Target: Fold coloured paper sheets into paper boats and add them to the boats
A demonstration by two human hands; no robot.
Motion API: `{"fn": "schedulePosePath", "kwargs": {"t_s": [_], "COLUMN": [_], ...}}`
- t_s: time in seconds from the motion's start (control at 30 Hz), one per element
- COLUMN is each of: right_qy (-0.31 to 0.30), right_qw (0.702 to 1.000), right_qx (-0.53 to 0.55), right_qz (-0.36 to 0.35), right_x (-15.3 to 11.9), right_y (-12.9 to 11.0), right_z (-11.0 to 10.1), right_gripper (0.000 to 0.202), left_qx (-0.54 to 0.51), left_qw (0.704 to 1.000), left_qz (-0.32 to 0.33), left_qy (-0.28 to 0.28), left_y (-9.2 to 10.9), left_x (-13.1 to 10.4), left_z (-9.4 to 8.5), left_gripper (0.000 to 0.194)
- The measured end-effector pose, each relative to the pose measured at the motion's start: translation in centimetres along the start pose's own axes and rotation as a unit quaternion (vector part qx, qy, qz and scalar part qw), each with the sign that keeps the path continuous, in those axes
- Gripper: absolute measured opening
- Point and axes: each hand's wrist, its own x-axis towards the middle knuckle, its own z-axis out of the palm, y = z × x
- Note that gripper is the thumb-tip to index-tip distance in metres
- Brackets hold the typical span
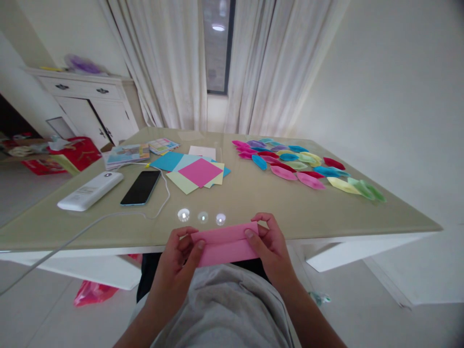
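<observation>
A pink sheet of folded paper (228,249) is stretched between my two hands, just in front of the table's near edge. My left hand (181,256) pinches its left end, thumb on the near face and fingers behind. At the other end my right hand (270,244) grips the top right corner the same way. A crease runs lengthwise across the paper. Beyond it on the table lies a loose fan of coloured paper squares (201,172), a magenta one on top. Many folded paper boats (283,172) in several colours are spread over the right side.
On the left of the table (290,212) are a black-screened phone (141,187), a white device (90,191), a white cable (108,214) and booklets (128,153). Round light reflections show near the front edge. A red bag (94,292) lies on the floor.
</observation>
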Motion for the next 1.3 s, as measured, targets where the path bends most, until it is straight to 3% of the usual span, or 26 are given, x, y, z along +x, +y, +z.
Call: {"fn": "schedulePosePath", "kwargs": {"t_s": [0.17, 0.23, 0.3, 0.47, 0.6, 0.7, 0.8, 0.87, 0.97, 1.07, 1.17, 1.3], "right_qy": [0.005, 0.009, 0.003, -0.028, -0.08, -0.098, -0.094, -0.074, -0.057, -0.091, -0.081, -0.093], "right_qw": [1.0, 1.0, 1.0, 0.995, 0.988, 0.973, 0.939, 0.904, 0.847, 0.802, 0.757, 0.719], "right_qx": [0.022, 0.022, -0.002, -0.078, -0.095, -0.148, -0.251, -0.326, -0.42, -0.489, -0.56, -0.605], "right_qz": [0.002, -0.004, -0.024, -0.056, -0.094, -0.149, -0.214, -0.265, -0.32, -0.332, -0.328, -0.328], "right_x": [0.2, 0.3, 0.4, 0.6, 0.7, 1.0, 1.3, 1.4, 1.9, 2.7, 3.2, 2.7], "right_y": [0.6, 0.5, 0.4, -0.1, -0.2, -0.1, 0.1, 0.1, 0.4, 0.9, 1.5, 2.1], "right_z": [0.0, -0.3, -0.6, -1.4, -1.7, -2.2, -3.1, -3.7, -4.5, -5.1, -5.2, -3.6], "right_gripper": [0.043, 0.04, 0.033, 0.027, 0.031, 0.016, 0.002, 0.011, 0.02, 0.023, 0.022, 0.027], "left_qx": [0.097, 0.155, 0.162, 0.028, 0.016, 0.017, -0.024, -0.016, 0.057, 0.159, 0.313, 0.453], "left_qw": [0.987, 0.978, 0.981, 0.998, 0.999, 0.999, 0.998, 0.999, 0.998, 0.984, 0.936, 0.856], "left_qz": [0.112, 0.133, 0.11, 0.019, 0.03, 0.042, 0.042, 0.031, 0.02, 0.061, 0.151, 0.249], "left_qy": [0.067, 0.039, -0.004, -0.056, -0.037, -0.022, -0.034, -0.032, -0.032, -0.053, -0.061, -0.015], "left_y": [-0.9, -0.9, -0.6, -0.4, -0.6, -0.4, 0.1, 0.4, 0.3, 0.1, 0.2, 0.4], "left_x": [-0.4, -0.4, -0.2, 0.1, 0.2, 0.4, 1.2, 2.1, 4.0, 5.7, 6.8, 7.3], "left_z": [-0.7, -1.0, -1.2, -1.0, -1.1, -1.3, -1.5, -1.6, -1.8, -2.0, -2.2, -2.0], "left_gripper": [0.029, 0.017, 0.015, 0.063, 0.067, 0.077, 0.078, 0.067, 0.063, 0.061, 0.035, 0.03]}}
